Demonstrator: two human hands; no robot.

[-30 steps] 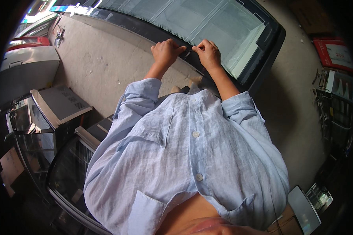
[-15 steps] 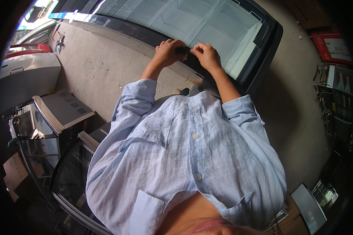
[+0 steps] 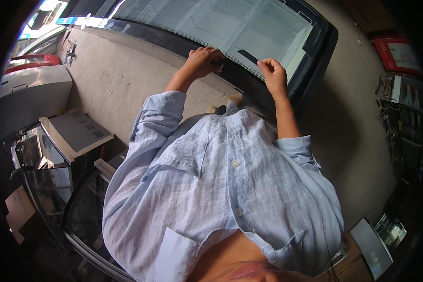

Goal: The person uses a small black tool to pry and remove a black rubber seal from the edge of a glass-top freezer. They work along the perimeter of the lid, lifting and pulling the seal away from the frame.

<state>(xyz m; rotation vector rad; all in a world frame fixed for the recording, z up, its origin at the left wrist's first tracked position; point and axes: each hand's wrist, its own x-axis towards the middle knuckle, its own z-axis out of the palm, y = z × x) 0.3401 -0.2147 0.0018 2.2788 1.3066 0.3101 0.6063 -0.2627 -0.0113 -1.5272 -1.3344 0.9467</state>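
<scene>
A short, flat black strip, which looks like tape, sticks out from my right hand. My right thumb and fingertips pinch its near end above the glass lid of a chest freezer. The freezer's dark frame passes beneath both hands. Just to the left, my left hand is curled at the frame's near edge, its fingers bent around something dark that they mostly cover. Through the glass lid, white wire baskets are visible inside the freezer.
Concrete floor lies between me and the freezer's left part. Glass-fronted cabinets and a white appliance stand at the left. Along the right are a red box and assorted parts; a flat panel leans at the lower right.
My right hand has moved right, away from my left hand, and the black strip now shows in its pinch. The left hand has barely shifted.
</scene>
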